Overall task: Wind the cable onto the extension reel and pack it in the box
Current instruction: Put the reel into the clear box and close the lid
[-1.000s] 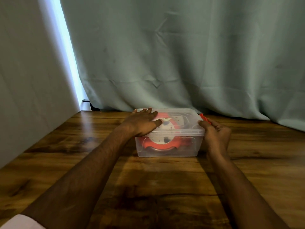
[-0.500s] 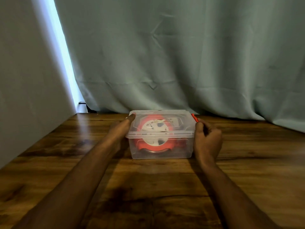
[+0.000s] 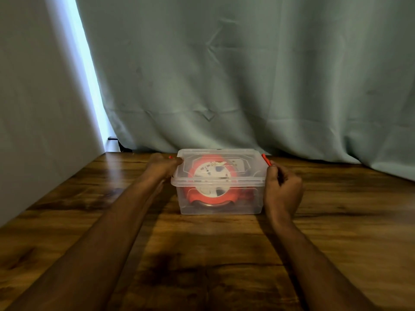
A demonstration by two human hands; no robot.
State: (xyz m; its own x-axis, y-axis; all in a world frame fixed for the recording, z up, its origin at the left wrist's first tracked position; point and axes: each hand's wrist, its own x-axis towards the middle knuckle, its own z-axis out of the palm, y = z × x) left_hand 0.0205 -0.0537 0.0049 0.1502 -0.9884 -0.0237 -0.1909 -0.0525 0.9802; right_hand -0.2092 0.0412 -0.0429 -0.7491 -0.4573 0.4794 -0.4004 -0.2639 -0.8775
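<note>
A clear plastic box (image 3: 251,205) stands on the wooden table with its clear lid (image 3: 224,179) on top. Inside it I see the orange extension reel (image 3: 212,182) with a white round face, lying flat. My left hand (image 3: 162,167) is at the box's left end, its fingers curled at the lid's edge beside a small red clip (image 3: 170,157). My right hand (image 3: 281,190) is at the right end, fingers curled on the raised red clip (image 3: 266,159). The cable itself cannot be made out through the plastic.
The brown wooden table (image 3: 202,254) runs to a grey-green curtain (image 3: 247,75) just behind the box. A pale wall (image 3: 33,108) closes the left side, with a bright gap and a dark bracket (image 3: 113,139) at the corner.
My left hand has come off the lid's top and gone to the box's left end. My right hand has risen along the right end to the red clip.
</note>
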